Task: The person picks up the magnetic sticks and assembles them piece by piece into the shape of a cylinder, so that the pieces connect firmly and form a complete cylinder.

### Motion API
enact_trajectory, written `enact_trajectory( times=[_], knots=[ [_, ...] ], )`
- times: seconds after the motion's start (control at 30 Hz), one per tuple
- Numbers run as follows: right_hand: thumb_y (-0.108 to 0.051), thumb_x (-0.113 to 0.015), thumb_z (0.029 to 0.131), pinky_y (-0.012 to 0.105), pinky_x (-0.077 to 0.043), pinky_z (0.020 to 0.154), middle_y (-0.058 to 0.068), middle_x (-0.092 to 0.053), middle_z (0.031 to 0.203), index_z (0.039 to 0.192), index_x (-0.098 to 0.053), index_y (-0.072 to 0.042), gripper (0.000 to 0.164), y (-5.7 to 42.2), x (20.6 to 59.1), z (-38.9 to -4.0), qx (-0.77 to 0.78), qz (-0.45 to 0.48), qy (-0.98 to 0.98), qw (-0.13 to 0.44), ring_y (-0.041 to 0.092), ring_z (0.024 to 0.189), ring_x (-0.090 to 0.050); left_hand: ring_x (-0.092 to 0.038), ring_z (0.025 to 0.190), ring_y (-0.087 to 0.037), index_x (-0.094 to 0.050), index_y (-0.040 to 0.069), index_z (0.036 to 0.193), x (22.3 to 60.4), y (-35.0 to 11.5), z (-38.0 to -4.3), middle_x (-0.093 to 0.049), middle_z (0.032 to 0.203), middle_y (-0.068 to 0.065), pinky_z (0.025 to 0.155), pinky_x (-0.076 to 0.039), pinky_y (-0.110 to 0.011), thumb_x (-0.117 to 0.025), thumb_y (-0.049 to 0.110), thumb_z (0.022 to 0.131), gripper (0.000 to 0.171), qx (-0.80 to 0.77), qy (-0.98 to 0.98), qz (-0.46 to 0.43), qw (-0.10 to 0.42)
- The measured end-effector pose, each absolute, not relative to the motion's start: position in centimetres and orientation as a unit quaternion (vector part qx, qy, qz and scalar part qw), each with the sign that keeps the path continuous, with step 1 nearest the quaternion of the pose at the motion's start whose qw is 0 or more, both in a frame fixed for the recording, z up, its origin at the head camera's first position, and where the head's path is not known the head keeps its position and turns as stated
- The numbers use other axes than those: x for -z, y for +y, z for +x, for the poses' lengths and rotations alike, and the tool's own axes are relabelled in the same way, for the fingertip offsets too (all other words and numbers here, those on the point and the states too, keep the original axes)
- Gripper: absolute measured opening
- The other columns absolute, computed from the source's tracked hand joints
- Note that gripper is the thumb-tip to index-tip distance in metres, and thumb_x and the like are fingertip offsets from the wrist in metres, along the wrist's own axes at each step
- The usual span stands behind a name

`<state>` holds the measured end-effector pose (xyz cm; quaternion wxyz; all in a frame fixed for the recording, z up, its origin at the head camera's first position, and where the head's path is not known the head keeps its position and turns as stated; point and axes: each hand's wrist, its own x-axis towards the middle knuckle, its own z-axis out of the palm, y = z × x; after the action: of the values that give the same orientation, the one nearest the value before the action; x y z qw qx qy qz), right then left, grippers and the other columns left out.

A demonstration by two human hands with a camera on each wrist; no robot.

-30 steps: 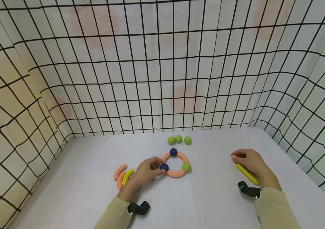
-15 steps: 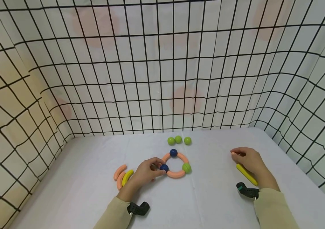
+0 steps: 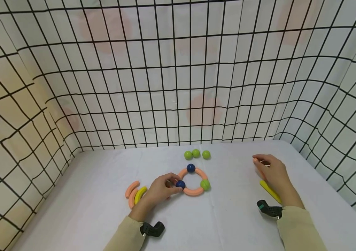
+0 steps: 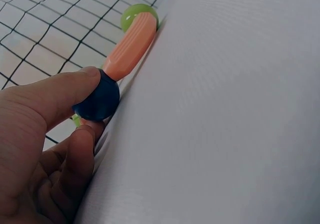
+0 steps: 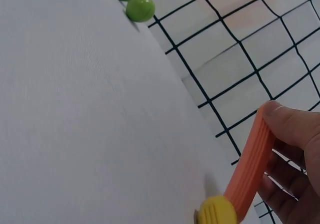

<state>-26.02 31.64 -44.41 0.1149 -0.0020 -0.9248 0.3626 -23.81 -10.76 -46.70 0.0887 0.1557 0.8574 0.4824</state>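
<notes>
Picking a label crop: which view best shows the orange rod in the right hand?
Right wrist: the orange rod is large there, mostly unobstructed, ridges clear. Head shows it small, partly hidden by the right hand; left wrist doesn't show it.

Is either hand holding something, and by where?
The left hand pinches the left blue ball of the ring by its sides; the right hand holds an orange stick by its far end.
</notes>
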Motion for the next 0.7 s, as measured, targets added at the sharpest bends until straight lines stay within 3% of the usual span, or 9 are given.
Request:
enact_trajectory(
  times=[0.43, 0.5, 0.7],
  knots=[
    [-0.044, -0.053, 0.102, 0.051, -0.046, 0.1, 0.014, -0.06, 0.13, 0.131, -0.06, -0.012, 0.044, 28.7, 43.9, -26.5, -0.406, 0.005, -0.905, 0.127, 0.033, 0.12, -0.054, -0.052, 0.06, -0.013, -0.066, 0.023, 0.117, 46.8, -10.8, -23.7, -0.063, 0.103, -0.002, 0.051, -0.047, -0.024, -0.076, 0.03, 0.089, 0.031, -0.48, 0.859, 0.157, 0.086],
    [-0.044, -0.053, 0.102, 0.046, -0.047, 0.098, 0.014, -0.062, 0.128, 0.131, -0.06, -0.012, 0.044, 28.4, 43.7, -26.5, -0.408, 0.013, -0.903, 0.136, 0.031, 0.119, -0.055, -0.052, 0.06, -0.013, -0.066, 0.023, 0.117, 46.8, -10.7, -23.7, -0.063, 0.102, -0.002, 0.051, -0.047, -0.024, -0.076, 0.03, 0.089, 0.031, -0.48, 0.858, 0.159, 0.085],
    [-0.042, -0.056, 0.101, 0.013, -0.044, 0.085, 0.011, -0.067, 0.122, 0.128, -0.062, -0.013, 0.04, 27.0, 43.3, -26.6, -0.407, 0.038, -0.899, 0.154, 0.025, 0.115, -0.058, -0.052, 0.062, -0.013, -0.066, 0.023, 0.116, 46.7, -10.8, -23.7, -0.063, 0.103, -0.002, 0.051, -0.047, -0.024, -0.076, 0.03, 0.089, 0.03, -0.479, 0.859, 0.159, 0.083]
  ],
)
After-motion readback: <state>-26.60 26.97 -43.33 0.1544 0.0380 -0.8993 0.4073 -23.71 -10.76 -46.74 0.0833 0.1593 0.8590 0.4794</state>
